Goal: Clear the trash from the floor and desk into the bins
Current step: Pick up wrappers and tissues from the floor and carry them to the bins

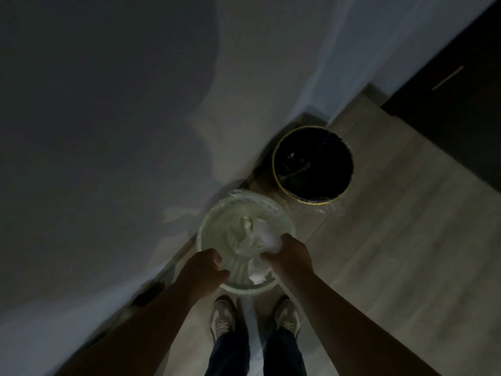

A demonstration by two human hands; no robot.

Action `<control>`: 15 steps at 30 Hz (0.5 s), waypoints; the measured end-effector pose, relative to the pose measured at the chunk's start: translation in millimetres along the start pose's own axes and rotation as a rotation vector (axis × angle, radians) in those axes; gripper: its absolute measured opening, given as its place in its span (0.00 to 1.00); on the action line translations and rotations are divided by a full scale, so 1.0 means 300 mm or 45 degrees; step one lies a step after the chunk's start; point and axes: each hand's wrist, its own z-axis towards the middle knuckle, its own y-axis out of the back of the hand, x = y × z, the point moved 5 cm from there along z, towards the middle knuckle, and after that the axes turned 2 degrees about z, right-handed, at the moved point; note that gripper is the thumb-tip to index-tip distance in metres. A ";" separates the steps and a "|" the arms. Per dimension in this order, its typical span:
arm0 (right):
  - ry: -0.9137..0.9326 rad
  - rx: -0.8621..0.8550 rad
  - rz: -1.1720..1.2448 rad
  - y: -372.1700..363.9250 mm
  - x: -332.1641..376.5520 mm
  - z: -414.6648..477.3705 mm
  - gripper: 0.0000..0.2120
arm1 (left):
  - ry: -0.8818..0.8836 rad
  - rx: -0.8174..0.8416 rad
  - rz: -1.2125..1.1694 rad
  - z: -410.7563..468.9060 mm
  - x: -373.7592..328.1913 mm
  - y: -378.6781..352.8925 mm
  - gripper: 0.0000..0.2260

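Trash (267, 239), a crumpled white wad, was directly over the mouth of the white bin (217, 229), so the step in hand looked like the drop itself. Furthest left of the pair, the left hand (206, 265) hung at the bin's near-left rim with its fingers curled; in the dim light it could not be told whether it pinched the clear liner or held nothing. Next across, the right hand (288, 257) was clenched round the wad, with white ends sticking out above and below the fist. To do the drop well, the fingers would best let go only while the whole wad was inside the rim line, and low enough that the light paper would not drift onto the pale wood floor (393, 240); steadying the liner with the other hand would help keep it from slipping in. The white bin already held a small heap of crumpled pale or clear scraps (244, 236) at its bottom. Further right, against the wall, stood a black bin (275, 169) with a gold rim and a liner, holding only a few pale bits as far as the gloom showed.
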 end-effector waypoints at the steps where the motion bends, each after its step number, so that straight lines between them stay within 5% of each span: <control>1: -0.010 0.034 -0.022 -0.020 0.018 0.011 0.29 | -0.014 0.001 0.032 -0.002 0.006 0.008 0.19; 5: -0.030 0.139 -0.072 -0.081 0.071 0.036 0.44 | -0.049 -0.038 0.106 -0.014 0.032 0.044 0.19; 15: 0.317 0.082 -0.516 -0.057 0.102 -0.105 0.24 | -0.163 -0.081 0.141 -0.126 0.058 0.118 0.18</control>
